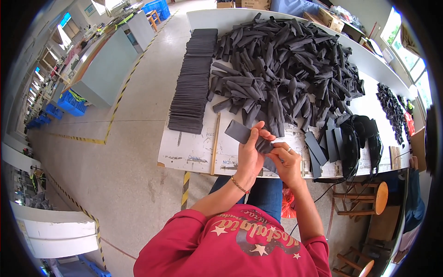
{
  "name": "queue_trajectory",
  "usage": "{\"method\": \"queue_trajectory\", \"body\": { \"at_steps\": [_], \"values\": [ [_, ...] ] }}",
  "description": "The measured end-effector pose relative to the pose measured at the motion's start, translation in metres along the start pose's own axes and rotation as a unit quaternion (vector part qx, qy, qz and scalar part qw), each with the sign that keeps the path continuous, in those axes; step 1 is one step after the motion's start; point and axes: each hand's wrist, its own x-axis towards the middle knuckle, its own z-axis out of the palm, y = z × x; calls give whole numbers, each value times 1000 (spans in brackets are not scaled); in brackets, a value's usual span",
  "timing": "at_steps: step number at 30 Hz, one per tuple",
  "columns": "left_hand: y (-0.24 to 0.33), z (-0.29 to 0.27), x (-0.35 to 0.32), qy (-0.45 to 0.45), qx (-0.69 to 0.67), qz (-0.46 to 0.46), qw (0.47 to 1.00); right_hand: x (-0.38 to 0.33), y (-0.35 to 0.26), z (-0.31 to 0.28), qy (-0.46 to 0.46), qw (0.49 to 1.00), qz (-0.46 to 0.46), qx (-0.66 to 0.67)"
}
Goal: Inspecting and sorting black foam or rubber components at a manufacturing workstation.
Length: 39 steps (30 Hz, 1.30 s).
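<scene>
Dark grey, flat and square-cornered at its exposed end, a fabric-like strip (237,131) is held in the left fingers (253,137); the right fingers (280,152) pinch its nearer part. It is above the table's (189,152) near edge, long axis running 10 to 4 o'clock, free end toward 10.

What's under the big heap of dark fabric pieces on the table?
White tabletop shows along the edges of the heap and in a few small gaps. The pieces cover everything else beneath, so I can't tell what lies there.
</scene>
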Motion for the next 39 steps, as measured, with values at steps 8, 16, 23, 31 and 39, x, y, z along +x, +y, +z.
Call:
{"method": "queue_trajectory", "body": {
  "at_steps": [8,16,23,31,39],
  "values": [
    [6,3,3,-8,22,-3,1000,-4,-2,18,37,971,156,176],
    [22,4,14,-69,28,25,997,-17,-3,21,124,883,269,363],
    [28,-4,11,-82,48,-7,995,-3,-11,16,169,952,176,184],
    [52,-32,8,-53,91,39,994,-6,-13,-1,149,984,31,89],
    [57,-20,6,-82,94,40,991,-9,-4,-4,150,970,85,172]
  ]
}}
